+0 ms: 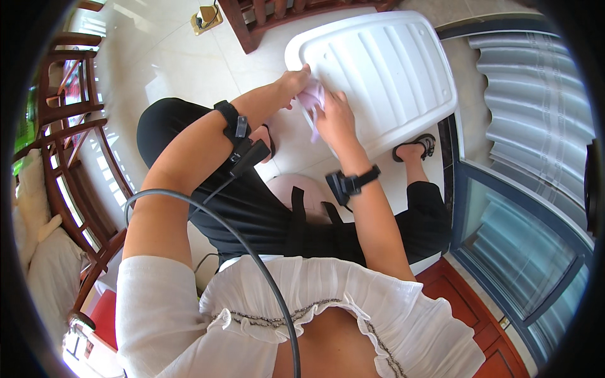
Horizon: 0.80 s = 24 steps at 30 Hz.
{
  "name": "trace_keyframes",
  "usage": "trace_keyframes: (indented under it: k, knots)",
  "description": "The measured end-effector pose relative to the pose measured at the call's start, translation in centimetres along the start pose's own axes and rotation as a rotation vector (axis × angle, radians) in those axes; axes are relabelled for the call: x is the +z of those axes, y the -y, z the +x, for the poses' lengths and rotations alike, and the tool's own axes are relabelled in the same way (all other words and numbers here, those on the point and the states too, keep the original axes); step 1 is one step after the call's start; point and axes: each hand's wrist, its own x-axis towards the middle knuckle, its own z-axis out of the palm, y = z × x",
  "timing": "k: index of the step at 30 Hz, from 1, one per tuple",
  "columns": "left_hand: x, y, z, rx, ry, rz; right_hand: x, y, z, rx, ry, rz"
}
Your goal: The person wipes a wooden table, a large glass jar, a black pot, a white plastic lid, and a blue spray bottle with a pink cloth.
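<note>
A pale lilac cloth (312,96) hangs bunched between my two hands, over the near left edge of a white ribbed plastic lid (385,71). My left hand (295,84) holds the upper left part of the cloth, its thumb pointing up. My right hand (337,118) grips the cloth from the right, and a loose end dangles below its fingers. The exact hold of the fingertips is partly hidden by the folds. Each arm wears a black strap with a small device.
A wooden piece of furniture (246,28) stands beyond the lid. A floor socket with a plug (206,20) lies at upper left. Wooden chairs (71,108) line the left side; a glass door (520,241) and a curtain (524,94) are at right. A dark cable (246,241) crosses my front.
</note>
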Motion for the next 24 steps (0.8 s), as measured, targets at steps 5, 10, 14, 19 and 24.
trace_keyframes:
  k: [5,10,14,19,24]
  knots:
    - [-0.4,0.4,-0.4,0.009,0.069,0.053,-4.7,-2.4,-6.9,0.121,0.148,0.083]
    - [-0.1,-0.2,-1.2,-0.038,0.046,0.054,-8.0,-5.2,-10.0,0.245,0.267,0.095]
    - [-0.2,-0.2,-1.3,0.005,0.049,0.129,-9.6,-5.6,-8.5,0.442,0.24,0.168]
    - [-1.1,1.1,1.1,0.197,0.072,0.709,-8.6,-4.1,-5.1,0.428,-0.115,0.236]
    - [-1.5,1.9,-0.1,0.418,-0.043,0.769,-4.9,-4.2,-3.4,0.149,-0.135,0.025]
